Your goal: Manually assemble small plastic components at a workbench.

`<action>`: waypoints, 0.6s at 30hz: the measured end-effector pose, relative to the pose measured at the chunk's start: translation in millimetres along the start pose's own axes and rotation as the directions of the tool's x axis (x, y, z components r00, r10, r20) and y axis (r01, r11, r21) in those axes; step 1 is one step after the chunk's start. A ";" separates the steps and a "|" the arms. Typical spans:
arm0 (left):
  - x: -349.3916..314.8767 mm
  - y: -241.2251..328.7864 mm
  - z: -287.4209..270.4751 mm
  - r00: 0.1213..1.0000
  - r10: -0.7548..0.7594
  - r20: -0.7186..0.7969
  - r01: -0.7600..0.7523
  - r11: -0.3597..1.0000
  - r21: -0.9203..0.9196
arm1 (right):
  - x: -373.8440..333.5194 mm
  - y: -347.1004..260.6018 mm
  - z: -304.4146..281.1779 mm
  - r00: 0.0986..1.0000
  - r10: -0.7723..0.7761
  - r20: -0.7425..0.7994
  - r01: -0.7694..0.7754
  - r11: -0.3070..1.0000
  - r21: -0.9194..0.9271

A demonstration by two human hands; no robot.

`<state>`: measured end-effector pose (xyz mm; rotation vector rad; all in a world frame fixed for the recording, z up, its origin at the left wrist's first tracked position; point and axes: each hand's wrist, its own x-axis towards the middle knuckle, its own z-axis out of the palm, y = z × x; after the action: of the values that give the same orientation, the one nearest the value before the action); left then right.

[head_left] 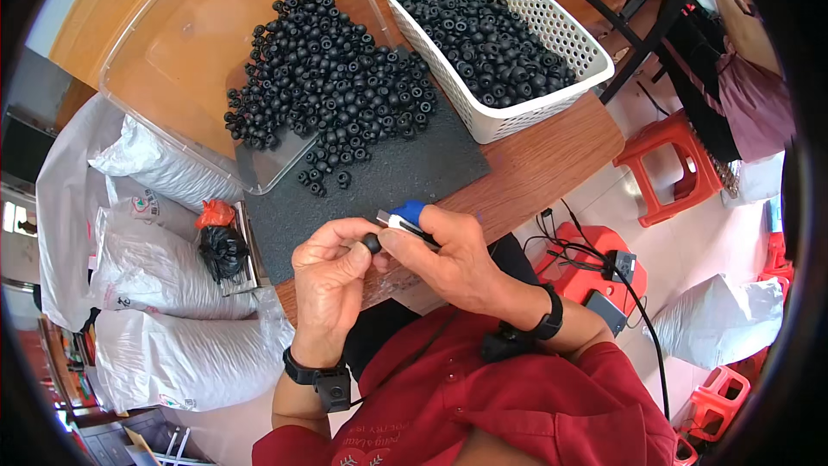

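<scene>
My left hand (332, 269) pinches a small round black rubber piece (372, 243) between thumb and fingertips. Close beside it, my right hand (453, 255) is closed round a small utility knife (398, 222) with a white and black handle; its short blade points up and left. A blue cover (408, 210) shows at the right index finger. Both hands are together over the table's near edge. Beyond them, a large heap of similar black pieces (341, 78) spreads from a clear plastic bin (172, 142) onto a black mat (405, 168).
A white perforated basket (487, 125) full of black pieces stands on the wooden table (552, 151), far right. White sacks (142, 267) are stacked left. Right of the table are a red stool (668, 164), cables (591, 250) and another person's arm (746, 30).
</scene>
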<state>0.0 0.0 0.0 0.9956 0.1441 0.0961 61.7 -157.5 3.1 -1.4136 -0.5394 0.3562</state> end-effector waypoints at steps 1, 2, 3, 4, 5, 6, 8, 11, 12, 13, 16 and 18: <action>0.4 1.7 1.8 1.000 0.012 -0.021 -0.012 1.000 -0.003 | 0.4 -0.6 0.3 0.997 -0.068 -0.021 0.066 0.995 -0.073; 0.9 2.5 2.4 0.999 0.024 -0.042 -0.025 1.000 -0.005 | 0.9 -0.6 0.6 0.990 -0.137 -0.037 0.130 0.981 -0.147; 0.6 3.1 2.4 0.999 0.023 -0.042 -0.023 1.000 -0.005 | -0.6 3.7 1.9 0.990 -0.136 -0.038 0.129 0.981 -0.147; 0.2 3.8 2.0 0.999 0.018 -0.050 -0.018 1.000 0.007 | -2.6 12.3 3.6 0.971 -0.234 -0.053 0.215 0.946 -0.245; -0.4 4.3 1.9 0.998 0.013 -0.059 -0.012 1.000 0.019 | -3.9 17.0 4.9 0.942 -0.331 -0.058 0.293 0.893 -0.341; -0.4 4.4 2.1 0.998 0.014 -0.059 -0.013 1.000 0.019 | -2.8 17.5 6.0 0.942 -0.332 -0.057 0.294 0.893 -0.341; -0.5 4.4 2.7 0.998 0.027 -0.061 -0.025 0.999 0.044 | -0.3 17.9 8.2 0.909 -0.412 -0.069 0.366 0.865 -0.342; -1.0 3.5 2.3 0.997 0.034 -0.066 -0.031 0.998 0.055 | -0.8 15.9 8.1 0.909 -0.414 -0.043 0.367 0.847 -0.386; -0.9 3.4 3.0 0.997 0.034 -0.066 -0.031 0.998 0.055 | -0.9 16.0 7.7 0.909 -0.414 -0.043 0.367 0.846 -0.386; -0.9 3.5 3.9 0.997 0.038 -0.063 -0.034 0.998 0.060 | -1.0 16.2 7.3 0.907 -0.419 -0.037 0.369 0.835 -0.408; -0.7 3.6 5.9 0.997 0.040 -0.066 -0.037 0.998 0.059 | -1.4 14.7 6.5 0.900 -0.435 -0.028 0.383 0.819 -0.428; -0.7 4.0 6.6 0.997 0.039 -0.070 -0.035 0.998 0.054 | -1.7 14.5 6.5 0.894 -0.446 -0.026 0.394 0.815 -0.425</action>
<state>0.3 -3.4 6.9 1.0479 0.1945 0.1622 57.9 -151.0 -11.1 -1.6528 -0.8402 -0.2218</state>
